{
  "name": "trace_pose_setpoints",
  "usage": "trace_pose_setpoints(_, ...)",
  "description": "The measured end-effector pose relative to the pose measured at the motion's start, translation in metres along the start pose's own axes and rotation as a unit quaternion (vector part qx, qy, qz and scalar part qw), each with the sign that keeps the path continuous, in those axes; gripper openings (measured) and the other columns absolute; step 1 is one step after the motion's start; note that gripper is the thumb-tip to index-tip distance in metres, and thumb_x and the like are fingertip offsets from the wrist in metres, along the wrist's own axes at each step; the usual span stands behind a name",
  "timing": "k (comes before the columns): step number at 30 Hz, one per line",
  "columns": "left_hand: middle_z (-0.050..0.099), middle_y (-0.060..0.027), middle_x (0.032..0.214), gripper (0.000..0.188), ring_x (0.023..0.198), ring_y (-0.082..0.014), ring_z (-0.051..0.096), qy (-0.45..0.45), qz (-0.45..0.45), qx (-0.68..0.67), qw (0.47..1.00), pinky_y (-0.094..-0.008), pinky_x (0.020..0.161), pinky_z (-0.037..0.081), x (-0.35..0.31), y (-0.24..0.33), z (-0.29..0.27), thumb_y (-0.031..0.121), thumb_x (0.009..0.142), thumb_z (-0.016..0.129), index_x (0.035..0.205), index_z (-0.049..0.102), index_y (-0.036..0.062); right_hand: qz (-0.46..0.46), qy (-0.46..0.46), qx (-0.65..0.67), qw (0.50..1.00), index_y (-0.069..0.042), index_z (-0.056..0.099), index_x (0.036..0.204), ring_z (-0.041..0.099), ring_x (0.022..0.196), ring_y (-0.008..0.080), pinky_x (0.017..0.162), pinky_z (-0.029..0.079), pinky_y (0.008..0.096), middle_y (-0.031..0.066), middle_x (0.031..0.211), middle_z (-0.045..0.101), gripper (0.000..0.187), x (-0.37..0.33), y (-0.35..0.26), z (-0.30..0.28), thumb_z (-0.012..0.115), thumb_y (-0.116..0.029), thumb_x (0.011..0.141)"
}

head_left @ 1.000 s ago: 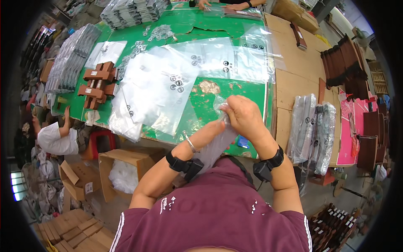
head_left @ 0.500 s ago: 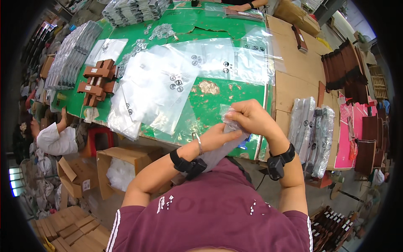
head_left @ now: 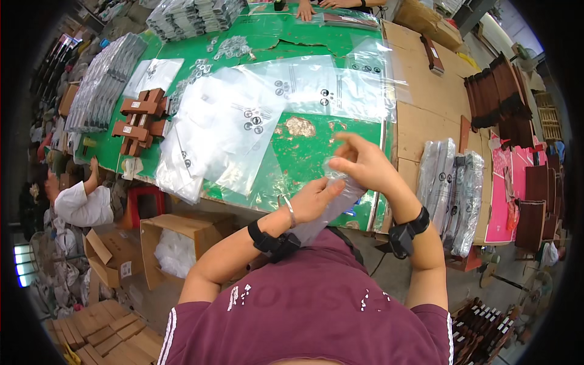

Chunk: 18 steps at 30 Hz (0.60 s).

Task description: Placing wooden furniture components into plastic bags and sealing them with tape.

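Note:
My left hand (head_left: 313,199) is closed round a long clear plastic bag (head_left: 331,214), which slants from the table edge back under my left forearm. Whether something lies inside the bag, I cannot make out. Just beyond its crumpled upper end, my right hand (head_left: 363,163) is raised with fingers apart and slightly blurred, the thumb close to the plastic. Flat printed clear bags (head_left: 228,121) lie overlapping on the green table (head_left: 313,146) ahead of my hands.
Brown wooden pieces (head_left: 141,121) are stacked at the left, near wrapped bundles (head_left: 106,82). Small metal parts (head_left: 233,47) lie farther back. Wrapped packages (head_left: 450,194) rest on cardboard (head_left: 420,128) at the right. A co-worker's hands (head_left: 306,10) are at the far edge; another person sits left.
My right hand has let go of the bag's upper end and opened its fingers. My left hand keeps its hold. A second co-worker's hand now shows at the far edge.

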<state>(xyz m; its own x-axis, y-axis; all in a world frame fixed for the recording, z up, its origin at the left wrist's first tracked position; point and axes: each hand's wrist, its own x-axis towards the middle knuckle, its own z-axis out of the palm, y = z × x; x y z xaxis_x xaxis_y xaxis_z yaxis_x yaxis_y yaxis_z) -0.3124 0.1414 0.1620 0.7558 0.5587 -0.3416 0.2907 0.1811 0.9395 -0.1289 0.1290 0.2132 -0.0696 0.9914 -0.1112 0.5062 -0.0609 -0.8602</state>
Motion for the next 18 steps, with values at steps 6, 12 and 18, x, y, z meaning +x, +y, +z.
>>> trace_pose_setpoints(6, 0.064, -0.0212, 0.086, 0.058, 0.084, -0.0357, 0.063, 0.101, 0.022, 0.118, 0.988, -0.0414, 0.073, 0.047, -0.009, 0.008, 0.002, 0.054, 0.088, 0.051, 0.109, 0.056, 0.0007, -0.186, 0.203, -0.076, 0.958, -0.007, 0.061, 0.116, 0.053, 0.112, 0.0321, 0.091, 0.043, 0.0397, 0.0175, 0.119, 0.055, 0.043, -0.030, -0.005, 0.003, 0.073, -0.021, 0.077)
trace_pose_setpoints(12, 0.062, -0.0225, 0.098, 0.063, 0.090, -0.0380, 0.061, 0.115, 0.027, 0.198, 0.973, -0.0430, 0.076, 0.047, -0.014, 0.025, 0.006, 0.054, 0.086, 0.054, 0.119, 0.050, 0.0006, -0.181, 0.189, 0.132, 0.956, -0.006, 0.064, 0.093, 0.047, 0.120, 0.0288, 0.093, 0.040, 0.0376, 0.0146, 0.121, 0.054, 0.014, -0.036, 0.018, 0.037, 0.066, -0.016, 0.084)
trace_pose_setpoints(18, 0.060, -0.0109, 0.104, 0.063, 0.090, -0.0170, 0.057, 0.026, 0.067, -0.094, 0.993, -0.0300, 0.077, 0.047, -0.015, 0.013, -0.010, 0.041, 0.084, 0.067, 0.128, 0.046, 0.0012, -0.162, 0.183, 0.342, 0.907, -0.004, 0.057, 0.074, 0.048, 0.106, 0.0230, 0.091, 0.037, 0.0358, 0.0102, 0.108, 0.055, 0.020, -0.027, 0.013, 0.046, 0.057, -0.018, 0.089)
